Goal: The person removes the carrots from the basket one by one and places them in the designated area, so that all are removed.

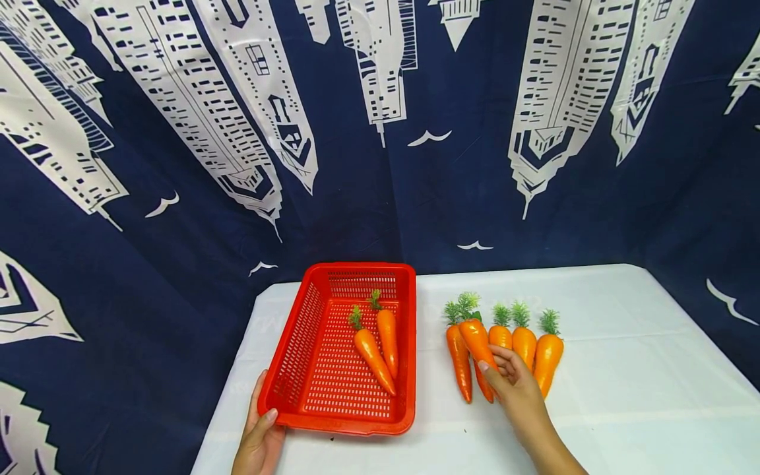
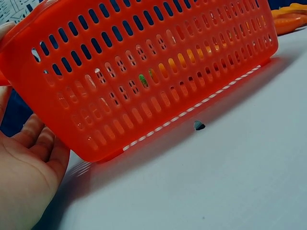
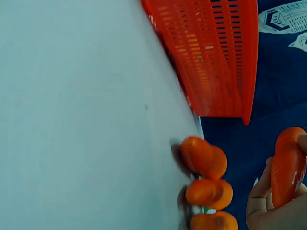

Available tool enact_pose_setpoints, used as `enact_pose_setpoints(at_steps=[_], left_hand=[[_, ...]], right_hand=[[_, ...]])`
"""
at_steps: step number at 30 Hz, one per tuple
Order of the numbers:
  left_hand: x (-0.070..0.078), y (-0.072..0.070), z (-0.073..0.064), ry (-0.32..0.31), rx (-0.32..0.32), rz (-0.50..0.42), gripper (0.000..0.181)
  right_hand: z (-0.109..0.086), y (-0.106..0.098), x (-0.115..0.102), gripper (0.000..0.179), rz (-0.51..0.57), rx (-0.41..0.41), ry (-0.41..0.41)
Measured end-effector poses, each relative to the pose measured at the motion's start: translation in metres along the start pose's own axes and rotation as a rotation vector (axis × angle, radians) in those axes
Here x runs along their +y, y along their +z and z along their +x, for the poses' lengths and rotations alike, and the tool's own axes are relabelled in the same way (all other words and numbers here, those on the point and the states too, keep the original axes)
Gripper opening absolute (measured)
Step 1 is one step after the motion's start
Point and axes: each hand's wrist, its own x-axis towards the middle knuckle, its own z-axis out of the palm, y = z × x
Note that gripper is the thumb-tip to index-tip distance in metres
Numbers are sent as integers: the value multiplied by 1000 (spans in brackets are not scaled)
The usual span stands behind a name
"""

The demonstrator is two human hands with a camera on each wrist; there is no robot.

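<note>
My left hand (image 1: 259, 429) grips the near left corner of a red plastic basket (image 1: 285, 356), thumb on the rim and fingers along the outer wall. Inside the basket two orange carrots with green tops lie side by side, a front carrot (image 1: 374, 361) and a back carrot (image 1: 388, 340). To the right of it, my right hand (image 1: 515, 382) pinches a carrot (image 1: 475, 338) between thumb and fingers, above a row of several others. In the right wrist view this held carrot (image 3: 288, 167) appears raised over the row.
The row includes a left carrot (image 1: 458, 366) and a right carrot (image 1: 549, 361), tops pointing away from me. A white cloth (image 1: 623, 343) covers the table. Behind it hangs a dark blue curtain (image 1: 356, 218) with white buildings. A small dark speck (image 2: 199, 125) lies near the basket.
</note>
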Motion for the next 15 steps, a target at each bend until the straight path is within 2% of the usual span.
enact_pose_setpoints(at_steps=[7, 15], left_hand=[[-1, -1, 0, 14, -19, -28, 70], [-2, -1, 0, -1, -1, -13, 72]], right_hand=[[-2, -16, 6, 58, 0, 42, 33], [-1, -36, 16, 64, -28, 75, 62]])
